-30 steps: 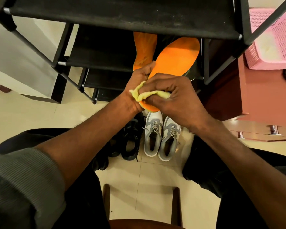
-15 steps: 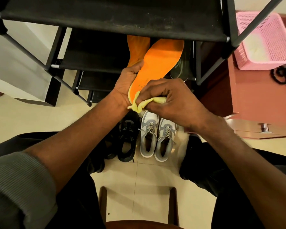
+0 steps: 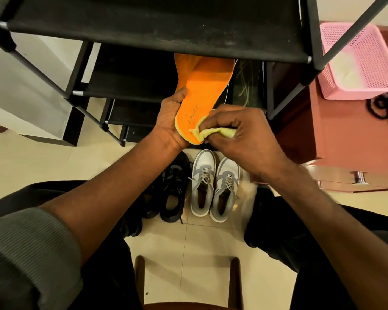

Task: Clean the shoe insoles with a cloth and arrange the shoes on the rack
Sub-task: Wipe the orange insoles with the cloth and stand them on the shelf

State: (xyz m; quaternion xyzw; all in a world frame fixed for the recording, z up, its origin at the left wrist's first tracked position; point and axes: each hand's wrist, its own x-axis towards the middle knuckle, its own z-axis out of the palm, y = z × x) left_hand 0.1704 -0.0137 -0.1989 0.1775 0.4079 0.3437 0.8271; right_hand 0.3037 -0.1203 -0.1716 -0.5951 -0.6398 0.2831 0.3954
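Since a moment ago the right hand (image 3: 238,133) has slid its bunched yellow cloth (image 3: 207,133) off toward 3 o'clock on the heel of the orange insole (image 3: 202,97), baring printed lettering there. Fingers of that hand curl tight round the cloth, while the left hand (image 3: 169,117) grips the insole's edge from 9 o'clock. Grey-and-white sneakers (image 3: 213,186) and black shoes (image 3: 170,186) stand on the floor at 6 o'clock of the hands, the black rack (image 3: 157,25) at 12.
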